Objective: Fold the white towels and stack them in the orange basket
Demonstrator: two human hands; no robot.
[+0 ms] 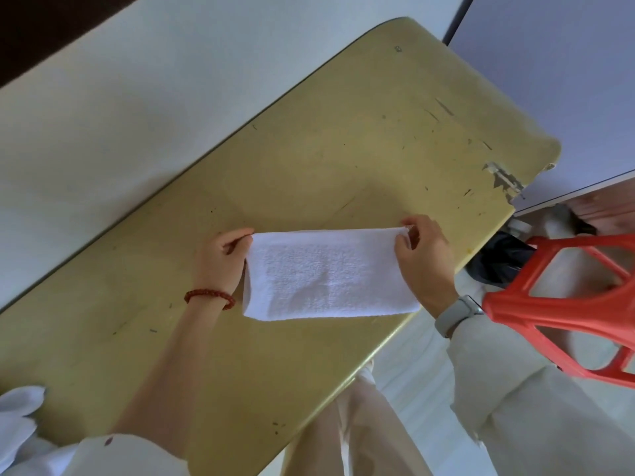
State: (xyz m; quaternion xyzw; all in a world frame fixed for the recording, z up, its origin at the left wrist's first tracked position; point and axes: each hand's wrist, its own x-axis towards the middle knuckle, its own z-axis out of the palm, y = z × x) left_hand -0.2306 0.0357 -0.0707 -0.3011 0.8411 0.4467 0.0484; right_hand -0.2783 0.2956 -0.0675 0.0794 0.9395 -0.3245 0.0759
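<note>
A white towel [328,274], folded into a long band, lies flat on a scuffed yellow counter [343,149]. The left hand [225,261] pinches the towel's far left corner, a red bead bracelet [209,297] on its wrist. The right hand [424,257] pinches the far right corner, a grey watch [458,314] on its wrist. More white cloth [19,417] sits at the counter's near left edge. An orange basket [563,304] stands to the right, off the counter's edge
</note>
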